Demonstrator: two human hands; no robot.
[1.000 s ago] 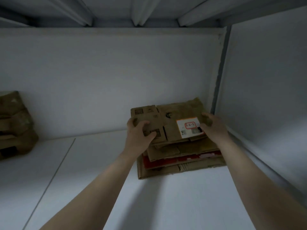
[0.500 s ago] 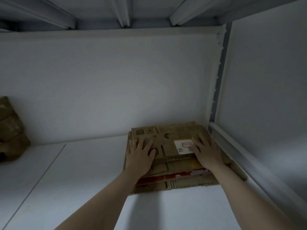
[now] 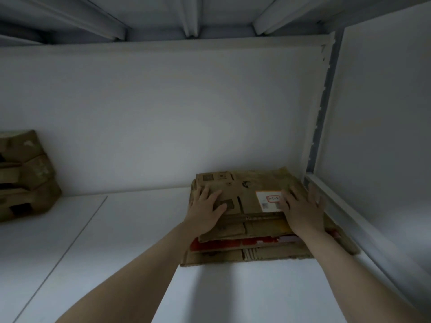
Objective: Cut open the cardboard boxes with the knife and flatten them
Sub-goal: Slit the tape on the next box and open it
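"Head view first: where is the cardboard sitting?"

"A stack of flattened cardboard boxes point(image 3: 245, 254) lies in the far right corner of a white shelf point(image 3: 116, 252). Its right edge runs along the grey rail point(image 3: 349, 220) at the foot of the side panel, and its far edge is close to the back wall."

"And the hands?"

"Both are on top of the stack. The left hand point(image 3: 205, 212) lies palm down on the left part of the top sheet point(image 3: 247, 183), fingers straight and spread, gripping nothing. The right hand point(image 3: 303, 214) lies flat in the same way on the right part, fingers straight and holding nothing. Its inner fingers are at the right edge of a white label point(image 3: 268, 200) that carries a red-outlined mark."

"What makes up the stack?"

"Brown sheets, slightly offset from one another. A red layer point(image 3: 233, 242) shows along the near edge between them, and the bottom sheet sticks out nearest the camera."

"Anything else on the shelf?"

"A second pile of brown cardboard point(image 3: 23, 173) sits at the far left against the back wall, well apart from the stack. Metal beams point(image 3: 191, 15) run overhead, and a perforated upright post point(image 3: 324, 113) stands in the rear right corner."
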